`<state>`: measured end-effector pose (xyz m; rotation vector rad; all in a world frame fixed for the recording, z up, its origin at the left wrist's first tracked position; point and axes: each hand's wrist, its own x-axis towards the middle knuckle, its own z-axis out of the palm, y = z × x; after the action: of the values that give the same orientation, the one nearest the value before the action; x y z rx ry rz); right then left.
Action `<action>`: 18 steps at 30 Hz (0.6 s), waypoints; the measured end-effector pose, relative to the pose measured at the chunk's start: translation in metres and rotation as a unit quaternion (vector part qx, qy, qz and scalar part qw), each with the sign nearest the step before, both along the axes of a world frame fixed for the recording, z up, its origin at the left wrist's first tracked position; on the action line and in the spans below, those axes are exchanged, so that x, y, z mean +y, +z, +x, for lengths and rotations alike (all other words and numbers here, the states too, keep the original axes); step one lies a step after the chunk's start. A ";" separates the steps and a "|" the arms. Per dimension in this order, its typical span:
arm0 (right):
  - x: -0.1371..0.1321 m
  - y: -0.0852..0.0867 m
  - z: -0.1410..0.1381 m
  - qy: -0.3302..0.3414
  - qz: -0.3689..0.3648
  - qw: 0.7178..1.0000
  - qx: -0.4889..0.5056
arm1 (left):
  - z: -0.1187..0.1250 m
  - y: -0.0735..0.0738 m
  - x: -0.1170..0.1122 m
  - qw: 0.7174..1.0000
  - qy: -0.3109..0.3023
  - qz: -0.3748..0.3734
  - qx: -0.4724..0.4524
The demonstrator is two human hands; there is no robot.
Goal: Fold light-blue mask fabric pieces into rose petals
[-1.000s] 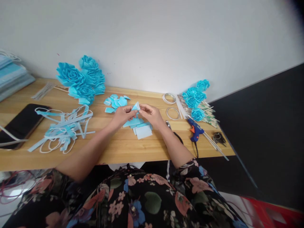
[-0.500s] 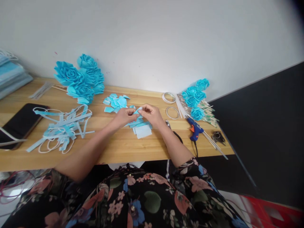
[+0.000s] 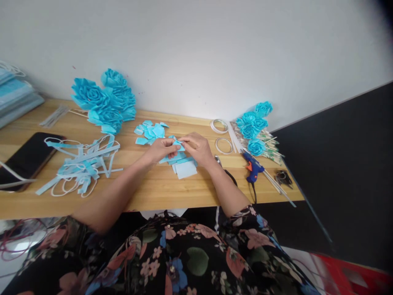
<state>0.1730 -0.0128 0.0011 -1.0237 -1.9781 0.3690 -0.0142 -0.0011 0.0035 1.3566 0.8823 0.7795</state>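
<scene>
Between my two hands is a small blue petal piece (image 3: 179, 146), which looks like mask fabric. My left hand (image 3: 162, 150) pinches its left side, and my right hand (image 3: 196, 147) pinches its right edge with thumb and forefinger. Just below my hands lie several cut blue squares (image 3: 186, 169), overlapping on the wooden table. A loose heap of shaped blue petals (image 3: 153, 132) rests beyond my left hand. The fingers partly hide the held piece.
Large blue fabric roses (image 3: 107, 102) stand at the back left, smaller roses (image 3: 253, 123) at the right. A blue glue gun (image 3: 253, 169) lies near tape rolls (image 3: 219, 126). Cut mask strips (image 3: 84, 164), a phone (image 3: 29, 159) and stacked masks (image 3: 18, 96) occupy the left.
The right fingers have shifted slightly on the petal piece, and more of its blue face shows between my hands. Both hands stay in the same place, still pinching it.
</scene>
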 end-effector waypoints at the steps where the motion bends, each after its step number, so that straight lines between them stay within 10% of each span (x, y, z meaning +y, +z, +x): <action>1: 0.001 -0.001 0.001 0.003 0.018 1.000 -0.011 | 0.000 0.000 0.000 1.000 0.002 -0.005 -0.006; 18: 0.004 -0.005 0.004 0.008 0.046 0.998 -0.037 | 0.000 -0.003 0.001 0.997 0.006 -0.054 -0.060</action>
<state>0.1773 -0.0086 -0.0039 -0.9766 -2.0514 0.2504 -0.0141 0.0001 0.0005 1.1984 0.8262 0.8029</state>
